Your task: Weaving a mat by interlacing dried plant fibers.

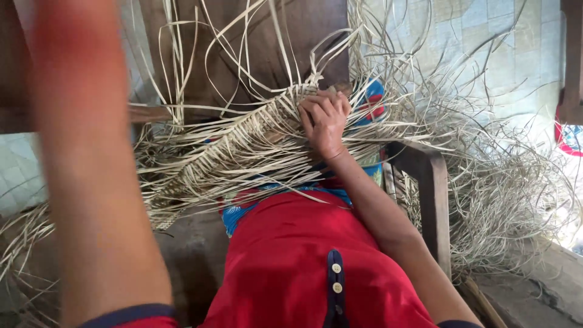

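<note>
A half-woven mat of pale straw strips [231, 143] lies across my lap, with loose strands sticking out on every side. My right hand [325, 121] rests on its far edge, fingers curled down onto the woven strips and pinching them. My left arm [91, 170] is raised close to the camera, blurred, and runs up out of the top of the frame, so my left hand is hidden. I wear a red buttoned top [303, 261] over a blue patterned cloth [243, 209].
A dark wooden chair arm and leg [431, 194] stand to my right. A heap of loose straw [510, 194] covers the floor on the right. Dark wooden boards [243, 54] lie ahead, pale patterned flooring [486, 42] beyond.
</note>
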